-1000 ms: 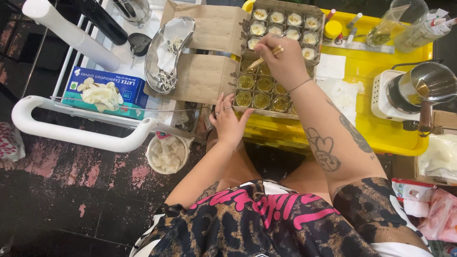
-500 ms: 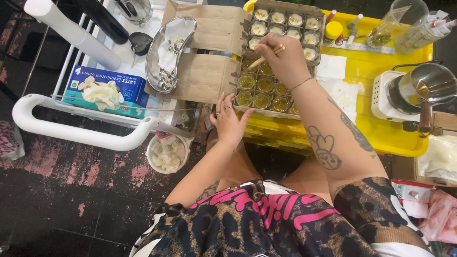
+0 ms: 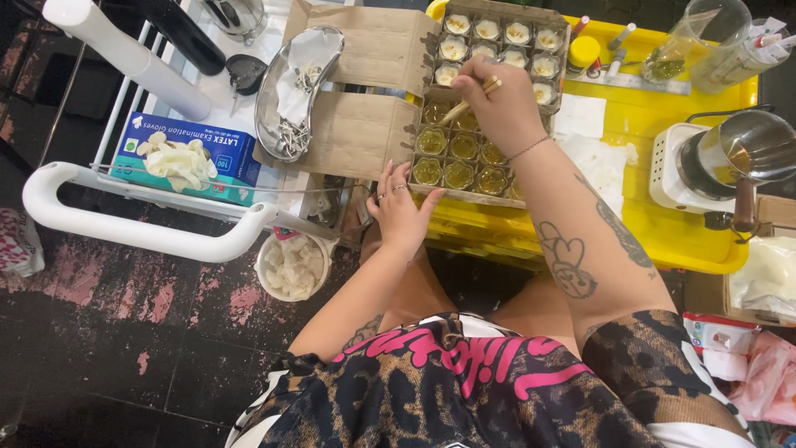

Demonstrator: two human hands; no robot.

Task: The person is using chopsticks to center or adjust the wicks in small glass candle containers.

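Hands over cardboard box (image 3: 390, 91) of small cups, seated person leaning in. Right hand (image 3: 502, 104) has fingers pinched shut on a thin wooden stick (image 3: 460, 104), tip dipped toward a cup (image 3: 437, 112) of yellowish liquid in the middle rows. Since half a second ago the stick tip has dropped a little lower and left into that cup; hand otherwise holds the same spot, so looks like stirring or poking cup by cup, upper rows of pale cups (image 3: 497, 41) probably set already. Left hand (image 3: 400, 207) rests at the near edge of the box, fingers loosely spread, holding nothing, unchanged. Yellow tray (image 3: 663, 224) under the box, metal pot (image 3: 734, 153) on white burner at right, glove box (image 3: 186, 153) on white cart at left
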